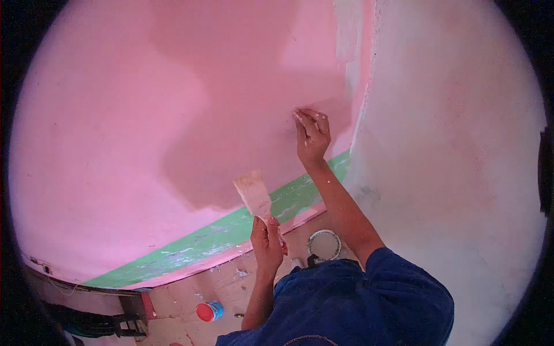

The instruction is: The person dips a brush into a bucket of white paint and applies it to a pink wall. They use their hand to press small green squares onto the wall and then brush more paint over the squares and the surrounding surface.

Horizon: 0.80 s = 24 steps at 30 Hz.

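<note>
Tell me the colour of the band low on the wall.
Green with pale patches; the band shows best in the head view.

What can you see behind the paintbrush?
Around its edges, a pink wall and green painted band show behind the paintbrush. Patches directly behind it and the left hand are hidden.

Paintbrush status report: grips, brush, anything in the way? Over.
Left grip closed on paintbrush, bristles up. Right grip raised near pink wall, fingers bunched, contact unclear. Nothing seen blocking paintbrush; bucket below, apart from it.
</note>
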### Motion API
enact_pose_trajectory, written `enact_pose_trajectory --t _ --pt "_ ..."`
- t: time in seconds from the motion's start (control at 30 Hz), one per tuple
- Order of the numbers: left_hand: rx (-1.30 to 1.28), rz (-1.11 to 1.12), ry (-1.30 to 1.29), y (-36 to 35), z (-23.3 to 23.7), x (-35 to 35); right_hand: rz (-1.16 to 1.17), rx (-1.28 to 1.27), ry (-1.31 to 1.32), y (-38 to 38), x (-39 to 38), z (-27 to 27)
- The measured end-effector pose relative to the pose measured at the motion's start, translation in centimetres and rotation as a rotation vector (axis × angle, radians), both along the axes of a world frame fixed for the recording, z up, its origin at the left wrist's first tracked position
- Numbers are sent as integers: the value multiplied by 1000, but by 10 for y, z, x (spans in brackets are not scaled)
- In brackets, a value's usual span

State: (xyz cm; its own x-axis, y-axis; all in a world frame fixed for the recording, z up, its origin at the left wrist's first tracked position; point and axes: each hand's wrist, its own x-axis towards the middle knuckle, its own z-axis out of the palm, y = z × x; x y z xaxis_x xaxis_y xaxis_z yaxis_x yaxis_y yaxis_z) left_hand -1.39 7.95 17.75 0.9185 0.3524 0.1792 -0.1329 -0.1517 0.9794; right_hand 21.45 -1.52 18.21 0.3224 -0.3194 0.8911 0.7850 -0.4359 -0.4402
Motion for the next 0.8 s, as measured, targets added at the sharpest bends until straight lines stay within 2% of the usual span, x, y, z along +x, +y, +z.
enact_pose_trajectory --t 0.1,0.43,0.5,0.6,0.8 --pt "97 13 -62 8 -12 6 -52 -56 -44 -4 3 0" --pt "4 -75 66 14 -8 12 -178 -234 36 -7 8 1" --pt "-1 -95 52 16 -12 14 -73 -102 18 -5 7 2" --pt "0 -100 36 18 -13 14 18 -54 3 -8 -2 6" --pt "-25 -125 67 25 -19 13 -36 -123 -42 -11 1 9"
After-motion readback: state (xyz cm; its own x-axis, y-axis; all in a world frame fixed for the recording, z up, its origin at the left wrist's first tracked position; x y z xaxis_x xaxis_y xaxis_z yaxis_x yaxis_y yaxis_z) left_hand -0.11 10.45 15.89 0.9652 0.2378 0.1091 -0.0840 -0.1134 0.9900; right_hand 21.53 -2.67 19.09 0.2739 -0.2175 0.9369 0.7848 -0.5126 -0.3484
